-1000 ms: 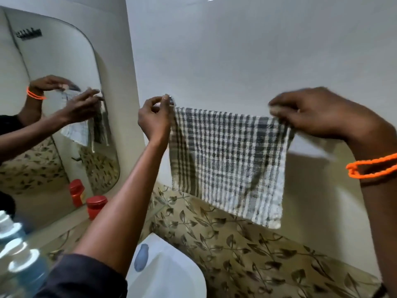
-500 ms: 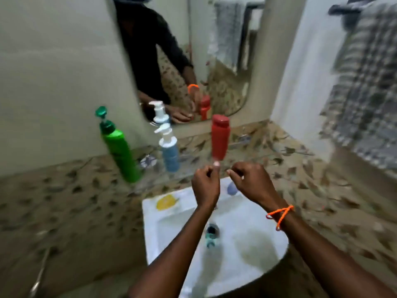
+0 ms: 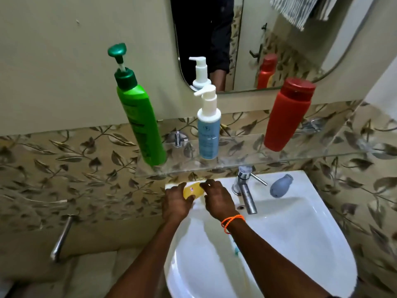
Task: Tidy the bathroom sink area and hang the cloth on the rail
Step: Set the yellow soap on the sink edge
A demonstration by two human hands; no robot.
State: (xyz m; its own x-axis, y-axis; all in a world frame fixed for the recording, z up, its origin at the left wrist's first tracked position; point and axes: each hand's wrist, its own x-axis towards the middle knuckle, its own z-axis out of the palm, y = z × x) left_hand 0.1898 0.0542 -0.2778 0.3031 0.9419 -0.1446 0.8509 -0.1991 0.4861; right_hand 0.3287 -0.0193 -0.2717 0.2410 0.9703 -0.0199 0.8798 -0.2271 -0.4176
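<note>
A yellow soap bar (image 3: 193,189) lies on the back left corner of the white sink (image 3: 300,233). My left hand (image 3: 175,204) curls around its left and front side. My right hand (image 3: 217,198), with an orange band at the wrist, touches its right end with the fingertips. The checked cloth (image 3: 300,9) hangs at the top right edge of the view; the rail itself is out of sight.
A glass shelf (image 3: 247,151) above the sink carries a green pump bottle (image 3: 139,117), a blue pump bottle (image 3: 208,127) and a red bottle (image 3: 287,115). A chrome tap (image 3: 245,188) and a grey blue object (image 3: 280,186) sit on the sink's back rim. A mirror (image 3: 247,39) is behind.
Both hands left the cloth hanging on the rail and dropped to the sink. The view swung down and left. The hands now close on the yellow soap bar.
</note>
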